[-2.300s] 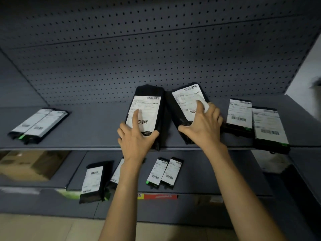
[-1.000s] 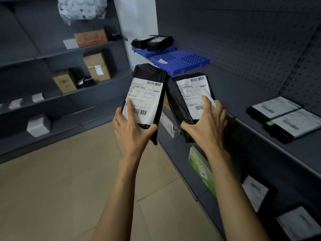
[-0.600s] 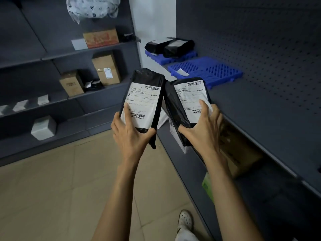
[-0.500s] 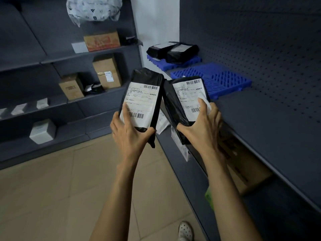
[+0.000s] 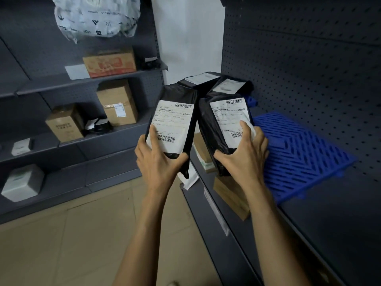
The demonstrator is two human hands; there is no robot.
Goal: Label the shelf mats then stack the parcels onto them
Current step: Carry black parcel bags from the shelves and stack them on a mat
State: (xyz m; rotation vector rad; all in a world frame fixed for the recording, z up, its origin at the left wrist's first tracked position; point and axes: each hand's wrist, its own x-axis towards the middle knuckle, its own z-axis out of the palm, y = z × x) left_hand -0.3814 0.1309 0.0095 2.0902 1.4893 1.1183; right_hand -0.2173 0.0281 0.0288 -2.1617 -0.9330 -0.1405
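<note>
Before the dark pegboard shelving, at the centre of the view, the left hand (image 5: 158, 162) grips the bottom end of the left parcel (image 5: 173, 120). Its thumb is curled round the lower right corner and its fingers lie up the left edge of the white label. The black parcel rises out of that grip toward twelve o'clock, label facing the camera. Just beside it at three o'clock, the right hand (image 5: 245, 159) holds the right parcel (image 5: 224, 124) the same way, thumb hooked under the lower left corner and fingers pressed over the label's lower right. This parcel leans slightly to eleven o'clock, and its upper edge meets the left parcel.

At three o'clock from the right hand a blue mat (image 5: 299, 149) lies flat on the shelf (image 5: 334, 223). Whether the right parcel touches the mat cannot be told. At twelve o'clock, behind the held pair, two black parcels (image 5: 208, 81) lie side by side farther along the shelf. Toward nine o'clock, cardboard boxes (image 5: 117, 102) stand on another rack, with a white printed bag (image 5: 94, 15) at eleven o'clock above them.
</note>
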